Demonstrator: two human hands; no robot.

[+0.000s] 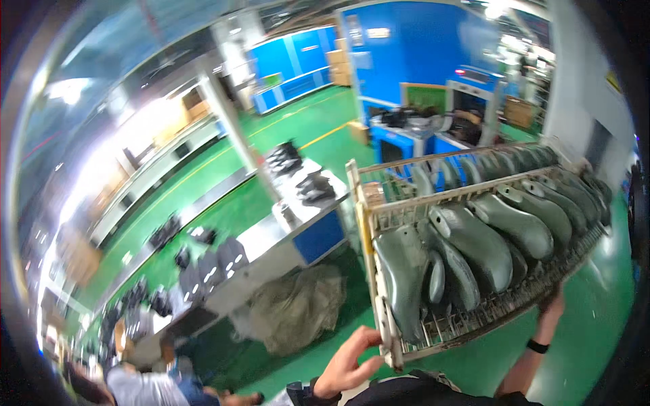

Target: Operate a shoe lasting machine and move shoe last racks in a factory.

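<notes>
In front of me on the right stands a pale metal rack (369, 250) on a slant, with shoe lasts in rows. The near row holds several grey-green shoe lasts (477, 247). Behind it, a farther row of lasts (504, 164) is partly hidden by the upper rail. My left hand (347, 365) is at the rack's near left corner post, index finger and thumb curled against it. Under the right part of the near lower edge, my right hand (553, 306) grips the rack. Its fingertips are hidden by the frame, and a dark band circles that wrist.
Left of the rack runs a long workbench (264, 249) with black shoe parts (203, 267). A translucent bag (294, 308) lies beneath it. At the lower left is another person (145, 387). Blue machines (406, 145) stand behind the rack; a pale pillar (588, 88) rises at the right.
</notes>
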